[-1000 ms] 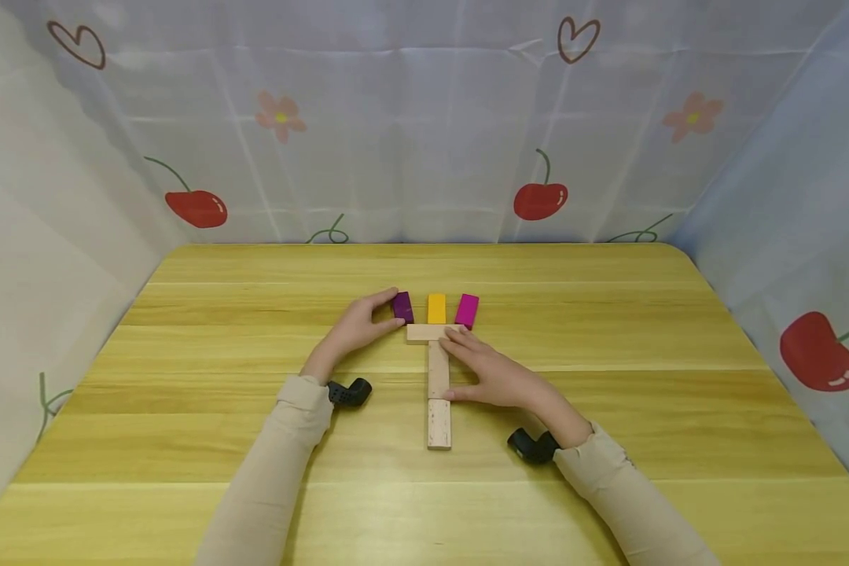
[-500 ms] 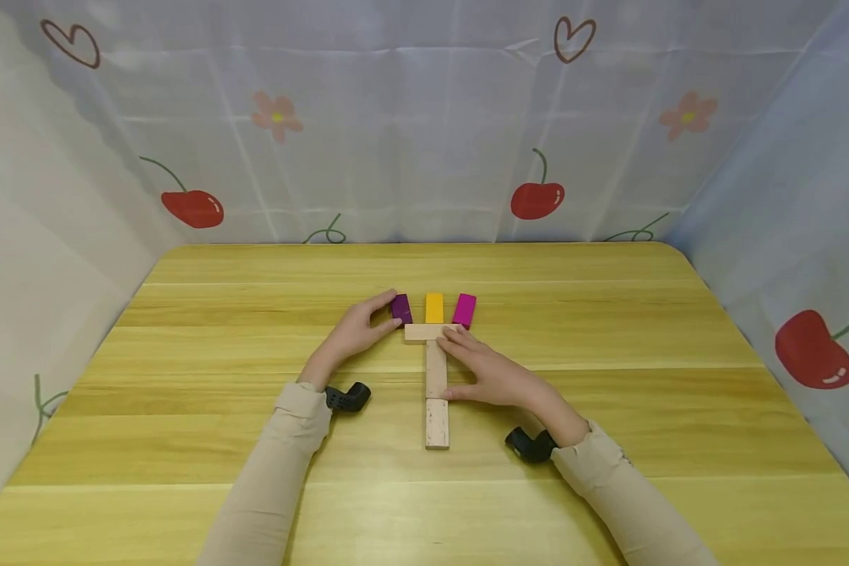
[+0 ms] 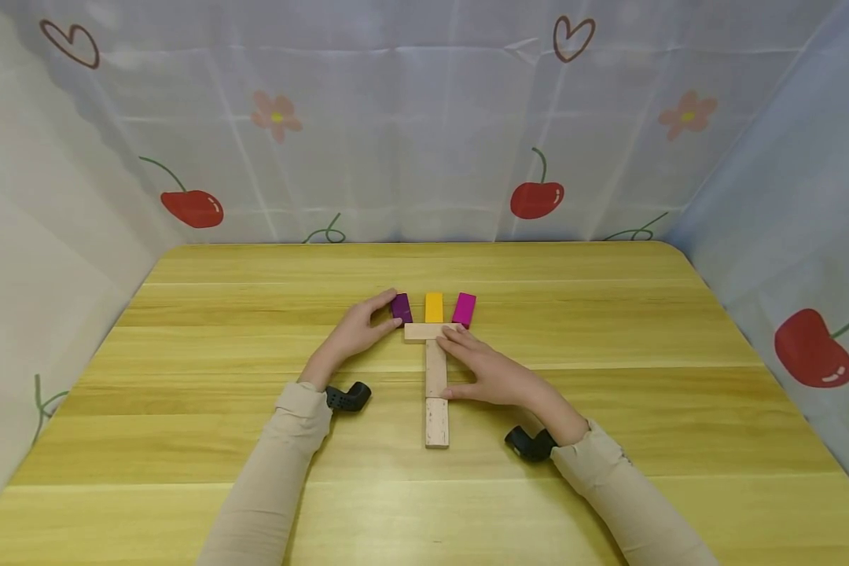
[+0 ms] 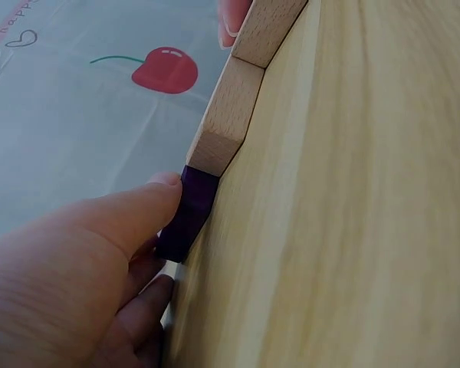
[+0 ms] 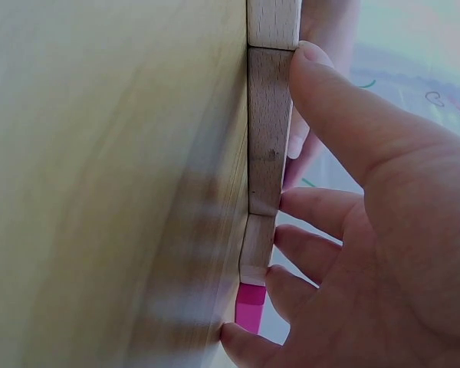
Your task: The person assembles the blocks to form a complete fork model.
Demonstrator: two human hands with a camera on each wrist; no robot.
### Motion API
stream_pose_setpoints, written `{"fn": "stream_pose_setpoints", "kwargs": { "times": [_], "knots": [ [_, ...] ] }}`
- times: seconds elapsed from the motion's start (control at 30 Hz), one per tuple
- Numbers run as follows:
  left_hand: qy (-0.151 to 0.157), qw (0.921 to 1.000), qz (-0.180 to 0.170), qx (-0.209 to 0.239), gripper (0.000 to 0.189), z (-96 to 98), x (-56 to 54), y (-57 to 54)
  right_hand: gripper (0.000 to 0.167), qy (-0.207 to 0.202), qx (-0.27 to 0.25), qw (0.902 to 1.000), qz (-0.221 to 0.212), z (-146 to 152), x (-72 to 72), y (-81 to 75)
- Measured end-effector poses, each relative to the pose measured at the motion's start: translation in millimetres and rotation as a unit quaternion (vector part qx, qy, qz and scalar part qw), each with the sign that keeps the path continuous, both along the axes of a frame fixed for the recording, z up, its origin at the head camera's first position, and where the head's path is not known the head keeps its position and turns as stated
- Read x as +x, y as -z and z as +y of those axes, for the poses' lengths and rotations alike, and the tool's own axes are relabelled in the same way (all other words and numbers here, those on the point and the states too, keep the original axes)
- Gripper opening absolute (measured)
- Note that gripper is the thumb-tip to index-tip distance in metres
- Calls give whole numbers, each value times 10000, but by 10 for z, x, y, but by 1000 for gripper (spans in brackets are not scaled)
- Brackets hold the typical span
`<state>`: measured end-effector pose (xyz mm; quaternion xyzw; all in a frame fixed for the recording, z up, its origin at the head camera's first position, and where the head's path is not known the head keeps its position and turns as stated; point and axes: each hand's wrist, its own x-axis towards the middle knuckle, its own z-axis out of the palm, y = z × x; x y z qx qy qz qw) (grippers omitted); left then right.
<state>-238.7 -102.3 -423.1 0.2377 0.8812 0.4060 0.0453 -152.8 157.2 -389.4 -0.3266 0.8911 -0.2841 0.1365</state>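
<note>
Natural wooden blocks lie in a T: a crosswise block (image 3: 420, 332) tops a stem of a middle block (image 3: 435, 365) and a near block (image 3: 436, 424). Beyond the crosswise block, a purple block (image 3: 402, 309), a yellow block (image 3: 434, 307) and a magenta block (image 3: 464, 308) form a row. My left hand (image 3: 354, 326) pinches the purple block at its left side, thumb at the near end. The left wrist view shows this purple block (image 4: 192, 211) meeting the wooden block's end. My right hand (image 3: 491, 373) rests spread, fingertips on the crosswise block and thumb at the stem joint.
The blocks lie on a wood-grain table (image 3: 255, 456). A pale curtain (image 3: 410, 141) with cherries, flowers and hearts hangs behind it and along the sides. Black wrist devices, one left (image 3: 350, 397) and one right (image 3: 531, 445), stick out inward from beige sleeves.
Hands and blocks keep the same arrangement. The whole head view has shifted very slightly to the left since one second ago.
</note>
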Motion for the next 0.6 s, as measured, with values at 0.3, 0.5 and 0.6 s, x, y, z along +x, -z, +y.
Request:
{"fn": "stream_pose_setpoints", "kwargs": {
  "times": [0.3,0.5,0.6],
  "knots": [
    [43,9999,122,-22,56,23,3,-2,81,29,25,10000,-37,11,5,-9],
    [57,9998,149,-94,57,28,9,-10,81,36,0,10000,-59,11,10,-11],
    [28,9999,96,-111,61,31,12,-11,82,35,4,10000,-54,15,8,-3]
  ]
}}
